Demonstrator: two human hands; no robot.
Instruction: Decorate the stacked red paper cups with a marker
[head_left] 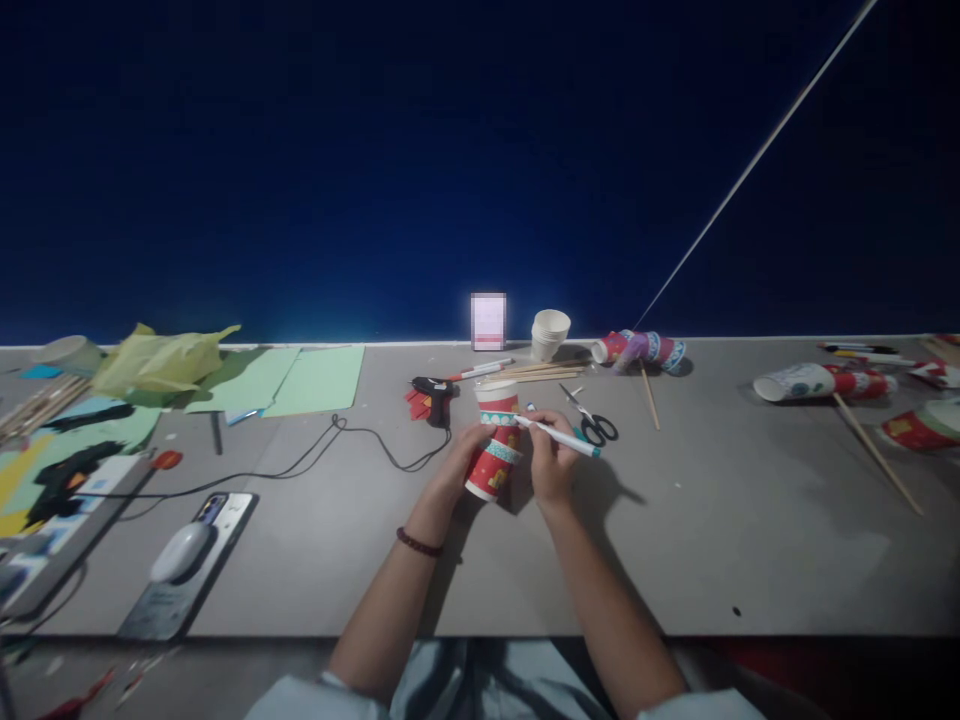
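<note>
A person's two hands work over a grey worktop [712, 560], the left hand [460, 457] grasping a red-and-white paper cup tube [501, 436] with teal bands, the right hand [553, 468] gripping a white marker [561, 434] with a teal end. The tube leans slightly just above the front-centre of the worktop, and the marker's other end points at its upper band — whether it touches is too small to tell. A dark beaded bracelet [420, 543] circles the left wrist. Just beyond the left hand, a black glue gun [430, 386] lies beside red scraps [417, 405], its cord [285, 472] winding off to the left; black-handled scissors [589, 429] rest near the right hand. Behind stand a stack of white cups [550, 335] and a lit screen [489, 322] (its content blurred), with thin wooden sticks [536, 372] lying in front of the cups. Decorated cup pieces [862, 382] lie farther right — one near the wall, others toward the edge of view — while green paper [322, 382], a yellow bag [159, 362] and a phone [217, 540] occupy the left.
</note>
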